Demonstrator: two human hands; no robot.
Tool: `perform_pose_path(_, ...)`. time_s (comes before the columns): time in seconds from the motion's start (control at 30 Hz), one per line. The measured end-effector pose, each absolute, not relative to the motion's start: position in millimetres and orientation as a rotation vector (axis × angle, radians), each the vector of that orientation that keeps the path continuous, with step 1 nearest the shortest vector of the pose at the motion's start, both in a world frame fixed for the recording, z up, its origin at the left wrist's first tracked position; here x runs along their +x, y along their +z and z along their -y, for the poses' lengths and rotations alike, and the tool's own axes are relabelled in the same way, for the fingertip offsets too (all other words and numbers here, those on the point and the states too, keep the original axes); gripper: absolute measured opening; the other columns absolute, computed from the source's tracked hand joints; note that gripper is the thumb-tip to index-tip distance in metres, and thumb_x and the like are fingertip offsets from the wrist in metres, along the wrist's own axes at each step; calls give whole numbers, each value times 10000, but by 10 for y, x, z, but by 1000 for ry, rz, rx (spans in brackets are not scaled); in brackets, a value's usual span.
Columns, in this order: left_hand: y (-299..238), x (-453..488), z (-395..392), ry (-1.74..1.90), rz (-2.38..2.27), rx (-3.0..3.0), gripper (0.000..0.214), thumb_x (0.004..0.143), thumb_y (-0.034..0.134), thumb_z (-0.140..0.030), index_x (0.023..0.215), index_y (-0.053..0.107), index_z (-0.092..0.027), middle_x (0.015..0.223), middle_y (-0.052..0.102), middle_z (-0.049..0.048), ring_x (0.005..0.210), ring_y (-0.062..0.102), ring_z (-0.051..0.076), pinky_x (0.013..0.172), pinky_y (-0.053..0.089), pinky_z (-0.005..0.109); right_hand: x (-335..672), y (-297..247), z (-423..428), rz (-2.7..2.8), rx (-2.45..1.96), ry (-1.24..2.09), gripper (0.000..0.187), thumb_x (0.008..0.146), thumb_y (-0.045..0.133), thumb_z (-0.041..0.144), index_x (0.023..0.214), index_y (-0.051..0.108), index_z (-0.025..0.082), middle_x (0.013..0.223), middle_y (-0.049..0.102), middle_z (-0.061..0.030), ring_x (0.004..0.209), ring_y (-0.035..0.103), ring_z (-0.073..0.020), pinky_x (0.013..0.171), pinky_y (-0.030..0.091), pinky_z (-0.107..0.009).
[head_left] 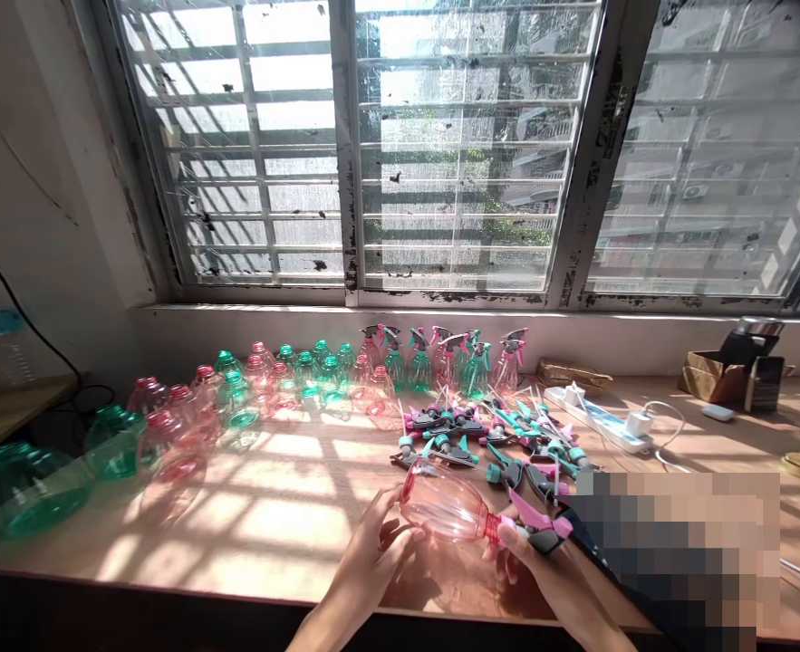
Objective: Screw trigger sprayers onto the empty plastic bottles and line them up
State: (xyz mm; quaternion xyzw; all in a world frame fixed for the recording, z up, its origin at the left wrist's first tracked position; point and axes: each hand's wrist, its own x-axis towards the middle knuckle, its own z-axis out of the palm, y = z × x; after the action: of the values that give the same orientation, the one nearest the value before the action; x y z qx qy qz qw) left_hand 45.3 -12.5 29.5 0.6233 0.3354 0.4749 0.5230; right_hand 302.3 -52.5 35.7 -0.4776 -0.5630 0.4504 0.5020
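A clear pink spray bottle (444, 503) lies sideways between my hands, just above the front of the table. My left hand (380, 536) is closed around its base end. At the neck, my right hand (514, 549) grips the collar of a pink and grey trigger sprayer (541, 523), which sits on the bottle's mouth. How tightly it is screwed on I cannot tell. Just beyond the bottle lies a pile of loose trigger sprayers (448, 418) in pink, teal and grey, with thin white dip tubes.
Open pink and green bottles (236, 394) stand at the left and back. Several bottles with sprayers fitted (419, 362) line the windowsill side. To the right are a white power strip (600, 418), a cardboard box (712, 378) and a blurred-out patch (678, 543).
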Motion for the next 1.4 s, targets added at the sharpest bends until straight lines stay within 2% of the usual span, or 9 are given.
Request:
perform_pose_path(0.17,332,446,145,1117,-807,1506,436,933,681,-370,1351,563,-333,1434,575,84,1115,728,275,980,612,433,3036,343,514,1382,-1205,1074,453,899,587,642,749,733,240,714,750,-41,609,626,-232,643,457,-357)
perform_pose_path(0.4,387,439,156,1123,-804,1561,410,943,659,-310,1347,593,-341,1410,573,70,1240,658,318,1065,575,456,3066,302,503,1401,-1257,1086,456,914,579,631,754,757,242,733,768,-38,633,616,-231,679,441,-362)
perform_pose_path(0.57,355,446,144,1151,-812,1573,402,942,650,-323,1340,598,-330,1375,597,67,1161,693,304,1011,608,459,3082,307,491,1416,-1187,1139,434,934,570,608,793,741,235,726,753,-27,610,605,-205,649,435,-350)
perform_pose_path(0.7,353,444,137,1183,-841,1585,393,929,644,-257,1318,623,-311,1372,588,62,1257,616,293,1028,595,423,3062,332,498,1412,-1185,1131,455,931,568,622,793,746,226,699,742,-24,598,614,-199,643,451,-343)
perform_pose_path(0.97,387,468,157,1227,-888,1572,417,894,664,-217,1301,649,-309,1338,621,63,1261,600,293,974,622,384,3007,335,504,1339,-1255,1059,450,863,577,683,770,725,268,654,727,-34,576,608,-258,651,460,-391)
perform_pose_path(1.4,384,459,144,1227,-906,1589,409,876,685,-206,1271,663,-310,1346,607,72,1237,597,282,953,620,372,3040,272,480,1369,-1262,1039,447,883,590,655,765,749,254,631,703,-17,593,617,-248,666,463,-391)
